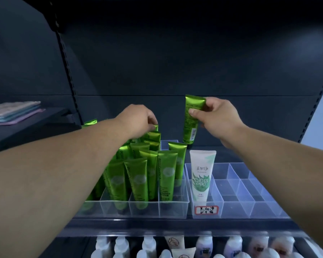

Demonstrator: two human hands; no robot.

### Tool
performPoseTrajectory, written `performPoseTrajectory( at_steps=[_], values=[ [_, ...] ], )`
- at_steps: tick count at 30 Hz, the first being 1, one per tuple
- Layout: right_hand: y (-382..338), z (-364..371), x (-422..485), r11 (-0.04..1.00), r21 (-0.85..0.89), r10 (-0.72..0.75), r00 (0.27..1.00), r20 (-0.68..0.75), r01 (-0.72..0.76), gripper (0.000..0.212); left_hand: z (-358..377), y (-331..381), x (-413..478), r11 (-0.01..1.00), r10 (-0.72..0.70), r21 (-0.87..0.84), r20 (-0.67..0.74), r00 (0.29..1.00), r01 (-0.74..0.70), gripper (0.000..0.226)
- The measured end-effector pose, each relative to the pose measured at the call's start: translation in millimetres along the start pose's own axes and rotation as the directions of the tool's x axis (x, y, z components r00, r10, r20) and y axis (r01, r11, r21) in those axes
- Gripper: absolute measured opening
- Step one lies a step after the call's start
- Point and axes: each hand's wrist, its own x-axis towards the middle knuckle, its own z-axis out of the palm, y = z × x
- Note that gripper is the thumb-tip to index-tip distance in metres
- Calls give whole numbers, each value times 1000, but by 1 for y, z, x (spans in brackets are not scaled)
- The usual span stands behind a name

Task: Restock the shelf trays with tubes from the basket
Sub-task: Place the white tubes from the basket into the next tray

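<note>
My right hand (217, 116) pinches a green tube (191, 118) near its crimped top and holds it upright above the back of the shelf. My left hand (138, 121) reaches over the clear left tray (175, 207), its fingertips on the top of a green tube (153, 135) in the back rows. Several green tubes (138, 175) stand upright in this tray's compartments. One white tube (202, 174) stands in the front-left compartment of the clear right tray (254, 207). The basket is out of view.
A red-edged label (206, 209) is stuck on the right tray's front. White bottles (149, 244) fill the shelf below. Folded cloths (13, 112) lie on the neighbouring shelf at left. The dark back panel (175, 62) rises behind the trays.
</note>
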Motion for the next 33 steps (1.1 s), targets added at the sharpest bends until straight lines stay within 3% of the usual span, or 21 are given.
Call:
performPoseTrajectory(
  at_steps=[10, 17, 25, 33],
  values=[
    [13, 31, 35, 993, -116, -6, 997, 73, 14, 12, 15, -12, 28, 988, 64, 127, 164, 984, -86, 21],
    [36, 40, 50, 968, -249, 5, 992, 124, 26, 24, 8, -12, 33, 992, 105, 61, 16, 994, -106, 6],
    [36, 42, 58, 939, -332, -56, 994, 95, 85, 30, -17, 5, 44, 994, 109, 11, -169, 980, -109, 10],
    [39, 51, 61, 917, -398, 107, 953, 285, 16, 16, 21, 10, 58, 994, 98, 48, -29, 995, -97, 8]
  ],
)
